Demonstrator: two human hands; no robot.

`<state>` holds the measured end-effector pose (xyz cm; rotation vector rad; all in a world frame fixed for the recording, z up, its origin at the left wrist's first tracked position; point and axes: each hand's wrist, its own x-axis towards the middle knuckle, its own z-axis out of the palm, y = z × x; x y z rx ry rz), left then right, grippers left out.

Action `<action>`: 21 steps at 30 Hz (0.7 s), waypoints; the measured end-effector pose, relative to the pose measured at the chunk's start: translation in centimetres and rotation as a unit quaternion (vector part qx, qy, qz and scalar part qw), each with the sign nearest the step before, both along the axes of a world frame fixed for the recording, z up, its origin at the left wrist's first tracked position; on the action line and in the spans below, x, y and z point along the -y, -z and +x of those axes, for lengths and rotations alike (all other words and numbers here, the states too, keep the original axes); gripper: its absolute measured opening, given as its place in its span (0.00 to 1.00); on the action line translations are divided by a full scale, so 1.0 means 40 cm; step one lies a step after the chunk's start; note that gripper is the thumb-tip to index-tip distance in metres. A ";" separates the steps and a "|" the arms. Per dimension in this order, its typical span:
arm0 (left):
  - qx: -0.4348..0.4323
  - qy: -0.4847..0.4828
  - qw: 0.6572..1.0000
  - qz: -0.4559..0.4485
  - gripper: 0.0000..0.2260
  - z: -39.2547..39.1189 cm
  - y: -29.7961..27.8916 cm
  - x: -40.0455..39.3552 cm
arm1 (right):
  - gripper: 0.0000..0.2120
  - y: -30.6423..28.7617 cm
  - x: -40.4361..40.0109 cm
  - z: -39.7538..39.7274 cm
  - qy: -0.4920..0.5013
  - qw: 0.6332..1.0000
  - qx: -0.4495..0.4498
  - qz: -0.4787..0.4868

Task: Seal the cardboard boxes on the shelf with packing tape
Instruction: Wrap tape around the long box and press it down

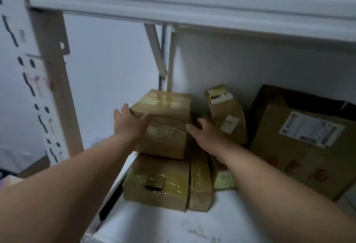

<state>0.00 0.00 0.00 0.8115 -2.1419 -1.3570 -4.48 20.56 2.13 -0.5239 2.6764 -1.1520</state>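
On the white shelf (154, 221), both hands reach to the top box (163, 127), stacked on a lower box (158, 181): left hand (128, 125) open-fingered against its left corner, right hand (204, 133) resting at its right side, grasp unclear.

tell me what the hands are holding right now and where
The top box of the stack: left hand on its left front corner, right hand against its right side. No fingers curl around it.

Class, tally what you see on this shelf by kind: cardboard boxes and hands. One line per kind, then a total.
Cardboard boxes: 6 (top stacked box, bottom box, narrow box, leaning small box, low box, large labelled box)
Hands: 2 (left hand, right hand)
Total: 8
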 end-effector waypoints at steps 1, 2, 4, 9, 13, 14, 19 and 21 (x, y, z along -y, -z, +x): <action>-0.021 0.008 0.999 0.044 0.36 -0.003 -0.002 0.004 | 0.33 0.002 0.009 -0.016 0.004 0.999 0.011 -0.030; -0.022 0.026 0.996 0.086 0.34 -0.007 -0.002 0.009 | 0.33 0.007 0.016 -0.035 0.011 0.998 0.026 -0.047; -0.017 0.053 0.987 0.149 0.29 -0.012 0.002 0.014 | 0.33 0.009 0.038 -0.057 0.027 0.993 0.074 -0.082; -0.024 0.053 0.984 0.169 0.25 0.001 -0.017 -0.009 | 0.29 0.026 0.077 -0.094 0.077 0.968 0.139 -0.193; -0.027 0.012 0.985 0.170 0.38 0.036 -0.027 -0.023 | 0.28 0.027 0.067 -0.090 0.076 0.954 0.163 -0.238; -0.027 -0.001 0.984 0.177 0.38 0.044 -0.029 -0.025 | 0.27 0.027 0.062 -0.081 0.069 0.953 0.165 -0.244; -0.062 -0.018 0.982 0.177 0.26 0.104 -0.036 -0.063 | 0.20 0.015 0.023 -0.013 0.057 0.946 0.137 -0.287; -0.086 -0.016 0.983 0.163 0.21 0.134 -0.046 -0.081 | 0.19 -0.001 0.005 0.021 0.072 0.941 0.131 -0.305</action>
